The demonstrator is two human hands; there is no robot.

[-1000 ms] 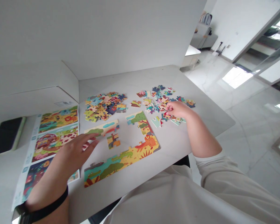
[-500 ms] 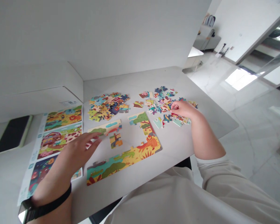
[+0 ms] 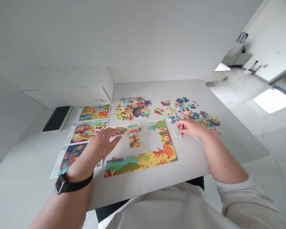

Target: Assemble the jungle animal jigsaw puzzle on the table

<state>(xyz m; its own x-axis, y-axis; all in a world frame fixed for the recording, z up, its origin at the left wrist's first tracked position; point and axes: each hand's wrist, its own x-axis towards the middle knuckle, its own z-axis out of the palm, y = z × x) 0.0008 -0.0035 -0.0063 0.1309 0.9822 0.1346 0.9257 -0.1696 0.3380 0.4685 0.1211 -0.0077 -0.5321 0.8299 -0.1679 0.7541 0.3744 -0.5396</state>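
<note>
My left hand point(image 3: 103, 143) lies with thumb and fingers apart, its fingertips by a joined strip of puzzle point(image 3: 131, 128) with a green bush. Below that strip sits a small puzzle section point(image 3: 134, 142) with a tree and a spotted animal. The larger joined puzzle border point(image 3: 143, 161), showing a crocodile and a lion, runs along the bottom and up the right side. My right hand point(image 3: 192, 128) is over the right-hand loose pieces with curled fingers; whatever is in them is hidden. A pale green piece point(image 3: 176, 132) lies beside its fingertips.
A heap of loose puzzle pieces point(image 3: 131, 108) lies at the back, with more scattered pieces point(image 3: 184, 109) to its right. A picture sheet point(image 3: 72, 156) is under my left forearm. A phone point(image 3: 57, 119) and a white box point(image 3: 69, 95) stand to the left.
The camera view has turned left, so the table appears further right. My right hand has drawn nearer to me, from the middle of the right-hand pieces to their near left edge.
</note>
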